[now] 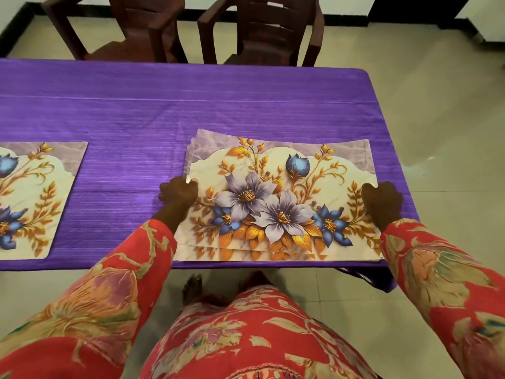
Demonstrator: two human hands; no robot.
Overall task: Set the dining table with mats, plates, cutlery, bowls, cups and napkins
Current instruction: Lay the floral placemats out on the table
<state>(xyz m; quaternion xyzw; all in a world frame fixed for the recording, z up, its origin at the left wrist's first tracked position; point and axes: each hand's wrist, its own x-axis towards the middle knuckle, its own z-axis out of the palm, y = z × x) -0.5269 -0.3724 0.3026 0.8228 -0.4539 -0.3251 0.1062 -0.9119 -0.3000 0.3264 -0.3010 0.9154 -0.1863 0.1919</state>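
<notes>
Purple-clothed surface (153, 110) fills mid frame, two dark chairs (262, 28) behind at top. Stack of floral mats (278, 198) lies at lower right by the near edge; single mat (35, 198) at left edge. Left hand (179, 194) and right hand (382, 202) grip the stack's sides.

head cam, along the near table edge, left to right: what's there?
single floral mat → bare purple tablecloth → left hand gripping the mat stack's left edge → stack of floral mats → right hand on its right edge.
</notes>
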